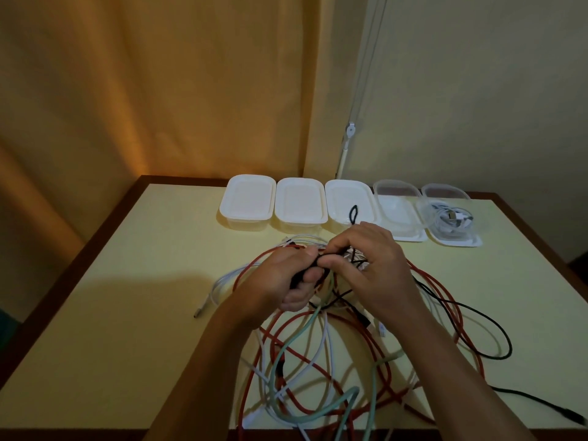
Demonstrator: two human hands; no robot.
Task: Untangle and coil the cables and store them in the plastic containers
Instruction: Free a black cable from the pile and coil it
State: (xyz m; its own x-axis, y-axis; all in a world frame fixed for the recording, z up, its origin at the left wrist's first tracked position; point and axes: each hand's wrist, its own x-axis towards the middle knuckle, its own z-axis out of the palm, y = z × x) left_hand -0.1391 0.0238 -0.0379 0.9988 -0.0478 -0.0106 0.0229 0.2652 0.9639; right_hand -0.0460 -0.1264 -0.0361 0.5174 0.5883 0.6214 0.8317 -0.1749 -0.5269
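Both hands met above the table's middle: the left hand gripped a black cable, the right hand pinched it. The tangled cables sprawled toward the near edge; five plastic containers lined the far edge.

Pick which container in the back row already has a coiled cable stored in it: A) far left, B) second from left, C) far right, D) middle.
C: the far-right container holds a coiled white cable, while the others show no coil inside; the left hand and right hand both grip the black cable in front of the row.
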